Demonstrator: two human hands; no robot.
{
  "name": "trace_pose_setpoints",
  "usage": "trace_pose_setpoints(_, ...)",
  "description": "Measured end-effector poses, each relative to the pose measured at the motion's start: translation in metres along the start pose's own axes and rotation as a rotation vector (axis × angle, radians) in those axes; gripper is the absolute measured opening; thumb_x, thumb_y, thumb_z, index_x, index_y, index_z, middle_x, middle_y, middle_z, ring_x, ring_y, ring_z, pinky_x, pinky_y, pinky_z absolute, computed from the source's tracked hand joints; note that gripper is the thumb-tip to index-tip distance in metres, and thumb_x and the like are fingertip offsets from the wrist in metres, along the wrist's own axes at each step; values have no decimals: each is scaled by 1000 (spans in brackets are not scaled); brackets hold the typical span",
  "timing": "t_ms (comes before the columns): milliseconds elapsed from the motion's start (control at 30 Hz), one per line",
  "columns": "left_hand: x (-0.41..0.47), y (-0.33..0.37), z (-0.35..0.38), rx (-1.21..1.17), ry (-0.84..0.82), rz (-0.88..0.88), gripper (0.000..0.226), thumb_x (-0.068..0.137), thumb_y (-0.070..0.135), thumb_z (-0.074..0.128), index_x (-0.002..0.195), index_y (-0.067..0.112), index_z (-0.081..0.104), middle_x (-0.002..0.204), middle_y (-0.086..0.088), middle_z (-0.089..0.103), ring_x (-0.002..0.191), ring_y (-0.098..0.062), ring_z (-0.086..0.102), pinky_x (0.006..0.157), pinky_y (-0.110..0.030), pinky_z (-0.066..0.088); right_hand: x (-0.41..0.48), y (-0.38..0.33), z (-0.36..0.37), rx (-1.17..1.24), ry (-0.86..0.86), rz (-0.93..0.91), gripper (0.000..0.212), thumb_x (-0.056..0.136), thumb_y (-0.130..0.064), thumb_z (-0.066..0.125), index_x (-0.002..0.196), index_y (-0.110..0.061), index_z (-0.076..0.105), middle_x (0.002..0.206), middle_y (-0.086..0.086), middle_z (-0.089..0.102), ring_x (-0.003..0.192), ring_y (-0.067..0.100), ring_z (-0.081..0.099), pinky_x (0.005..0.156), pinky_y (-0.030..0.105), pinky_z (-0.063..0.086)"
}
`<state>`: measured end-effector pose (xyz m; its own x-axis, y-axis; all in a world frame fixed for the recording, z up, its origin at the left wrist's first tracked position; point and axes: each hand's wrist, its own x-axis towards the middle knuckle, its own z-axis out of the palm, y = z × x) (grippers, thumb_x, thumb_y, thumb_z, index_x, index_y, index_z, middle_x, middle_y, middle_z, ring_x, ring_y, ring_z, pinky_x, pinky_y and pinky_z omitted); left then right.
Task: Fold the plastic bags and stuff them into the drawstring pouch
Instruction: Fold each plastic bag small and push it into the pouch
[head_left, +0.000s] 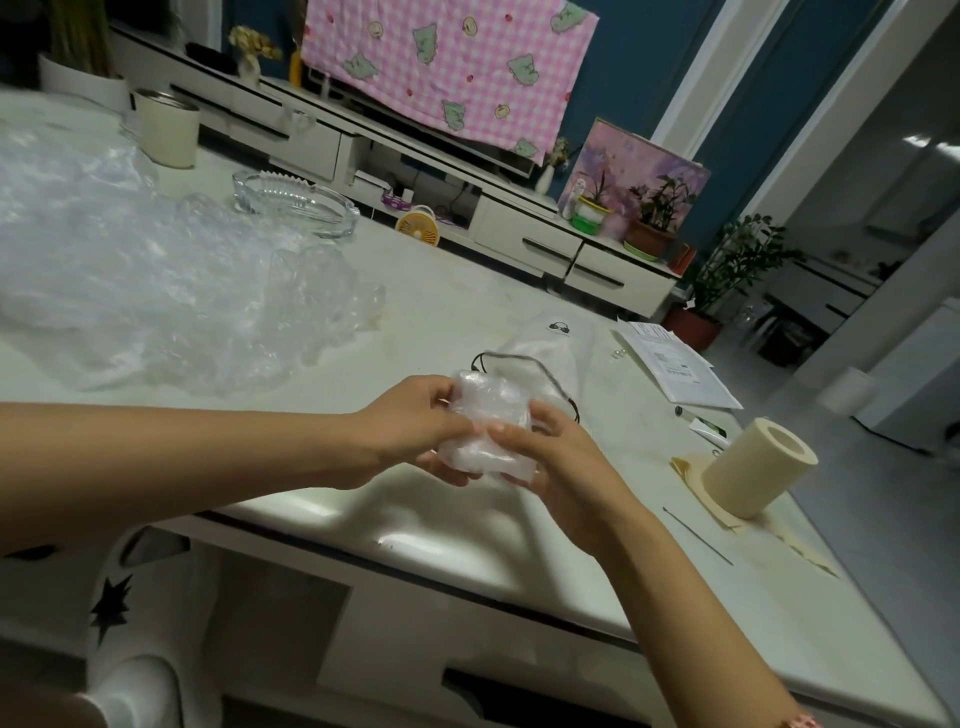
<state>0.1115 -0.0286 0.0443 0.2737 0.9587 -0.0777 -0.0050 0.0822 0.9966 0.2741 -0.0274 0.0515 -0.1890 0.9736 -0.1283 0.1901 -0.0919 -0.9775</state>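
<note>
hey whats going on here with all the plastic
A person is packing away plastic bags. Both the left hand and the right hand grip a folded plastic bag, pressed into a small bundle above the near edge of the table. The drawstring pouch lies flat on the table just behind it, and the bundle is not yet inside. A heap of crumpled bags waits on the left.

Head view, perhaps tilted, over table (457, 312)
</note>
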Motion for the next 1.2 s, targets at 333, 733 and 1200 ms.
trace_pose_setpoints(333,4,0,5,-35,195,40,36,84,-18,36,86,11,56,78,-10,59,40,-11,58,41,-19,48,12,-7,12,588,-20,173,31,75,8,35,67,-9,60,66,3,51,43,7,32,44,15,30)
trace_pose_setpoints(733,5,-1,-8,191,182,76,31,80,-16,43,66,3,63,59,-2,57,36,-5,47,39,-15,36,19,-8,6,124,-305,190,51,73,-9,62,123,1,54,98,14,65,79,23,64,66,26,54)
trace_pose_setpoints(1200,12,3,-10,100,185,-87,20,84,-5,55,73,11,57,67,-4,54,55,-13,49,45,-16,42,24,-3,4,32,-125,108,23,88,-10,61,111,-3,63,95,9,65,73,14,62,62,21,52)
